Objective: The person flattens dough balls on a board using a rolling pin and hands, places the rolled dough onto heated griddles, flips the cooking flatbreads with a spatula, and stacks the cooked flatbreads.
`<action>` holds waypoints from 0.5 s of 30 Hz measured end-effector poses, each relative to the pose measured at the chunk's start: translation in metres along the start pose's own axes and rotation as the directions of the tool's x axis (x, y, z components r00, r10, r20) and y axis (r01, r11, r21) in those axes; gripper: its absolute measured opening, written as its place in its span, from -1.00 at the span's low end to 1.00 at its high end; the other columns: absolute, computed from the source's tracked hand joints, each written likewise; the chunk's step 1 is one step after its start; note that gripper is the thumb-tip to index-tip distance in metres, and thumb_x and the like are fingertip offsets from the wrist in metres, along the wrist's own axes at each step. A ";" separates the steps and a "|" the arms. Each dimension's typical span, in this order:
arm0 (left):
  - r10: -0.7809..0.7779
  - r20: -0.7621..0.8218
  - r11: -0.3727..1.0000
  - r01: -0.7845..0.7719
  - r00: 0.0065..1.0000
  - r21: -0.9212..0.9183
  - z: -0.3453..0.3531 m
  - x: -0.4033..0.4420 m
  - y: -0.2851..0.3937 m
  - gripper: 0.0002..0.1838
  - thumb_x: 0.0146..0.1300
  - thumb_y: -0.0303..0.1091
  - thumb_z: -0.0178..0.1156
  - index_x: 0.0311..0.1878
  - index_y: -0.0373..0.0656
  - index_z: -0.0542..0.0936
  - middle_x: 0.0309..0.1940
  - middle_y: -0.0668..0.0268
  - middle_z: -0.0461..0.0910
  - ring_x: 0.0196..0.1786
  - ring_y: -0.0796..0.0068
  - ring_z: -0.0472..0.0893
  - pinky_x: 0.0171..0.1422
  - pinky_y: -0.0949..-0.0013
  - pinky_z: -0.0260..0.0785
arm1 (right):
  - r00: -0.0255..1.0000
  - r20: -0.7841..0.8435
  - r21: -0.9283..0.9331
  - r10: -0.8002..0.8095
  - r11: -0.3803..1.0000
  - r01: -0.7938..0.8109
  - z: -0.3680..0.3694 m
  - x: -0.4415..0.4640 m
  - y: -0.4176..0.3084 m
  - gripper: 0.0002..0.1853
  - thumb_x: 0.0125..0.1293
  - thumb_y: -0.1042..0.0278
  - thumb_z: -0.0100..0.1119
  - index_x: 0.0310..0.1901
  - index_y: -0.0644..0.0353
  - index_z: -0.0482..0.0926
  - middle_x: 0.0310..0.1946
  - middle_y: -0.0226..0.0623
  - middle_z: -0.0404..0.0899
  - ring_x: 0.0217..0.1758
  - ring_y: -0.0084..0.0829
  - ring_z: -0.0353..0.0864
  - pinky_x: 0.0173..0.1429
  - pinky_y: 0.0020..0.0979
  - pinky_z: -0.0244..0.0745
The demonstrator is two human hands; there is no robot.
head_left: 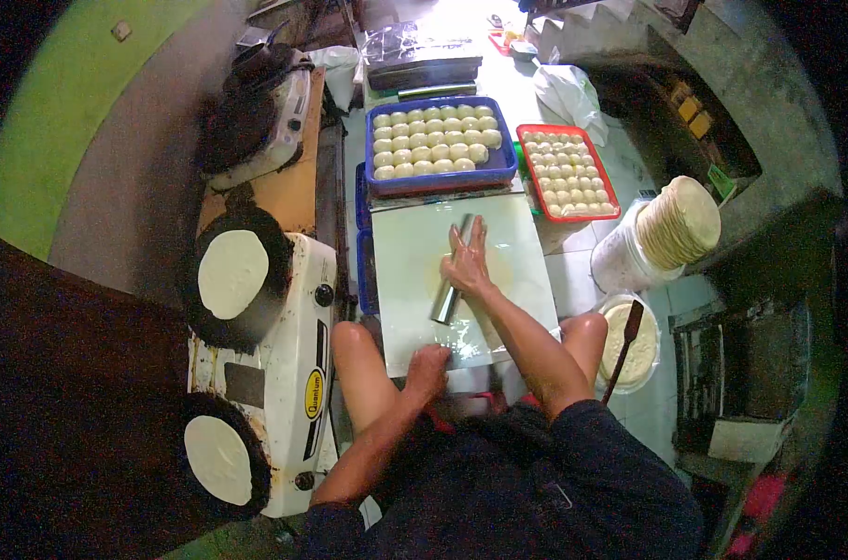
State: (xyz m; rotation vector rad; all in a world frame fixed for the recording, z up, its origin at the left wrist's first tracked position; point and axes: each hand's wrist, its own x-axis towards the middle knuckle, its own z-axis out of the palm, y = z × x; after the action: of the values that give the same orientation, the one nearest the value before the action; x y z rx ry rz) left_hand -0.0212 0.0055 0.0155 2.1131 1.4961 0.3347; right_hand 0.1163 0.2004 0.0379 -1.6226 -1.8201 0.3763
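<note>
My right hand [467, 263] presses on a shiny metal rolling pin [445, 306], which lies slantwise on a pale, glossy board [400, 252]. Beneath the pin and hand is a thin, faintly yellowish round of dough [500, 271], hard to tell from the board. My left hand [427, 371] is closed at the board's near edge; whatever its fingers hold is hidden. Just beyond the board, a blue tray [442, 183] carries rows of dough balls [431, 140].
Left, a white two-burner stove [298, 280] bears two dark pans with flatbreads [232, 275] [218, 459]. Right are a red tray [584, 217] of dough balls, stacked flatbreads [680, 224] on a white bucket [620, 259], and a tub [637, 359] with a dark spatula [624, 345] across it.
</note>
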 end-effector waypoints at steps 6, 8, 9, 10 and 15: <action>0.023 0.024 0.999 -0.024 0.999 0.038 -0.001 0.003 -0.004 -0.79 -0.08 -0.57 0.28 -0.29 -0.22 0.63 -0.28 0.06 0.61 -0.07 -0.04 0.61 0.05 -0.05 0.47 | 0.869 0.487 -0.182 -0.087 0.963 0.198 -0.023 -0.016 -0.020 -0.19 0.30 0.35 0.17 0.56 -0.21 0.10 0.54 -0.32 0.17 0.58 -0.22 0.18 0.60 0.28 -0.09; 0.021 0.011 0.999 -0.021 1.000 0.046 -0.003 0.006 -0.001 -0.81 -0.07 -0.57 0.29 -0.30 -0.21 0.63 -0.29 0.05 0.61 -0.09 -0.04 0.61 0.03 -0.03 0.48 | 0.826 0.523 -0.211 -0.211 0.907 0.365 -0.024 -0.028 -0.017 -0.27 0.33 0.24 0.16 0.53 -0.22 0.20 0.49 -0.34 0.27 0.53 -0.20 0.24 0.60 0.31 -0.18; 0.013 0.009 1.000 -0.013 1.000 0.005 -0.012 0.004 0.005 -0.81 -0.08 -0.56 0.32 -0.32 -0.20 0.63 -0.32 0.05 0.62 -0.13 -0.05 0.63 0.00 -0.01 0.49 | 0.811 0.546 -0.143 -0.212 0.930 0.339 -0.034 -0.035 -0.021 -0.46 0.42 0.15 0.13 0.42 -0.29 0.36 0.49 -0.50 0.30 0.60 -0.24 0.16 0.63 0.29 -0.32; 0.028 -0.012 0.999 -0.028 1.000 0.016 -0.013 0.003 0.006 -0.81 -0.09 -0.56 0.33 -0.33 -0.19 0.63 -0.33 0.05 0.63 -0.14 -0.05 0.63 -0.01 0.00 0.49 | 0.802 0.550 -0.137 -0.232 0.922 0.361 -0.039 -0.039 -0.018 -0.52 0.44 0.11 0.08 0.37 -0.28 0.42 0.49 -0.48 0.30 0.62 -0.24 0.11 0.63 0.30 -0.34; 0.075 -0.020 0.996 -0.074 0.997 0.045 -0.020 0.004 0.012 -0.80 -0.14 -0.58 0.34 -0.36 -0.17 0.64 -0.35 0.07 0.63 -0.18 -0.04 0.64 -0.06 0.02 0.50 | 0.791 0.582 -0.212 -0.188 0.904 0.371 -0.074 -0.047 -0.012 -0.61 0.37 -0.02 0.03 0.15 -0.22 0.66 0.59 -0.10 0.03 0.70 0.02 -0.22 0.61 0.34 -0.35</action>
State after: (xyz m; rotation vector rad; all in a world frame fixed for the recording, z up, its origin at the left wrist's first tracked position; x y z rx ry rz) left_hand -0.0195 0.0117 0.0385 2.2114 1.4515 0.3557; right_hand 0.1548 0.1372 0.0861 -1.4974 -2.6488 0.4648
